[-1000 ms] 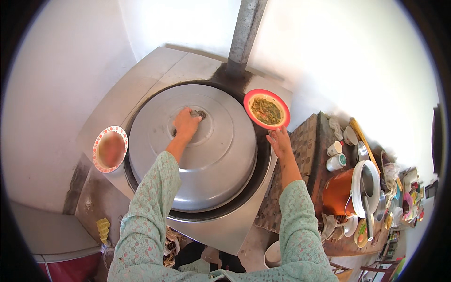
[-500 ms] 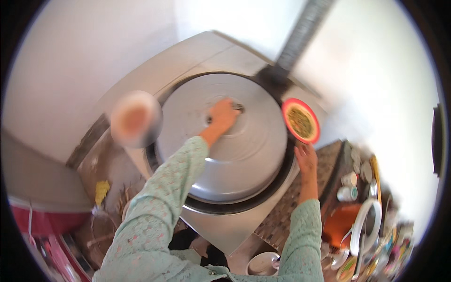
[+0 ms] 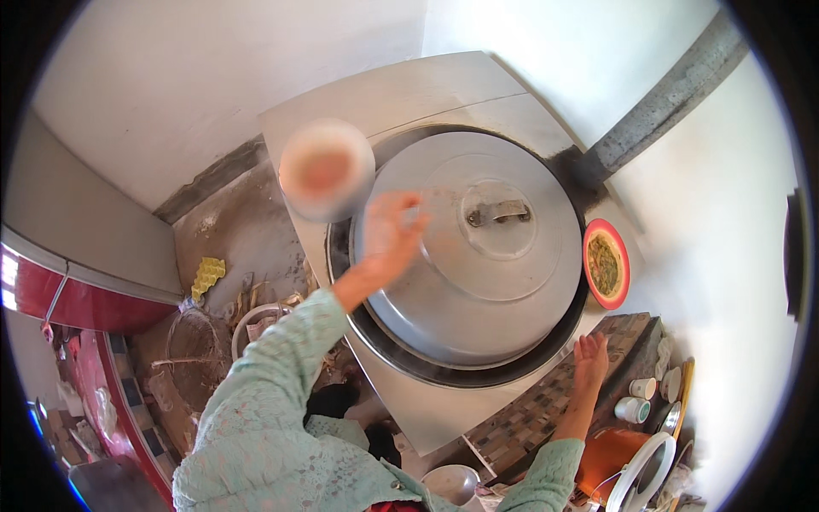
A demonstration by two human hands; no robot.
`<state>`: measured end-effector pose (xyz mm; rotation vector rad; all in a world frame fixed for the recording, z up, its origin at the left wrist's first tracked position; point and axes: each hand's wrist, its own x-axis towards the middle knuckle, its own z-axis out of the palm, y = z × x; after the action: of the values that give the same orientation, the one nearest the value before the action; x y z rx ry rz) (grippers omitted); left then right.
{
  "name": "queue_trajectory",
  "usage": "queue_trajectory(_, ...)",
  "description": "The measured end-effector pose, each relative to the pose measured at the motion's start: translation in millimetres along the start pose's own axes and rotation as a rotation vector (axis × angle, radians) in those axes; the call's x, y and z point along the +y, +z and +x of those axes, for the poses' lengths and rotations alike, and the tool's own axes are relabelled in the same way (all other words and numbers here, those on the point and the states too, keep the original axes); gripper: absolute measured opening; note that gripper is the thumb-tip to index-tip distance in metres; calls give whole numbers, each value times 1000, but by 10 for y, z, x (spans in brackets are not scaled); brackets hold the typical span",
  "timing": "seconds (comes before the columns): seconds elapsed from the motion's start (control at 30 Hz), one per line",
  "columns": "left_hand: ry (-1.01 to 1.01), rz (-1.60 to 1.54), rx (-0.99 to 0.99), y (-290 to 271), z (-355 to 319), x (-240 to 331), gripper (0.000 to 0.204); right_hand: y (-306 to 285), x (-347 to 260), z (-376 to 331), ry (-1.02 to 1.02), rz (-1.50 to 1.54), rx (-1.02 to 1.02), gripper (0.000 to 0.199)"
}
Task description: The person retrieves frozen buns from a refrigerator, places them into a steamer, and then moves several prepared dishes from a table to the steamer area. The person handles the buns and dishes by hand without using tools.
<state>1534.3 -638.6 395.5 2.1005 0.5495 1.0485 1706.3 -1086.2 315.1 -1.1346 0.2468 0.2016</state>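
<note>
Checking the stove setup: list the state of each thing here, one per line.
Big metal lid: closed over the pot, handle free.
Left hand: blurred, open, above the lid's left side.
Right hand: open, empty, over the tiled counter.
Red-rimmed plate: full of greenish food.
Bowl: blurred, holds something reddish.

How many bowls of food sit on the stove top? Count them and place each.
2: a blurred pale bowl left of the big metal lid, and a red-rimmed bowl at its right. None seems hidden.
</note>
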Motion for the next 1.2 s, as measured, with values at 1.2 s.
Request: queue_trajectory(1.2,-1113,-455,135,-1097,-76,-1854,21,-717,504,-2486,343,-18,135,29)
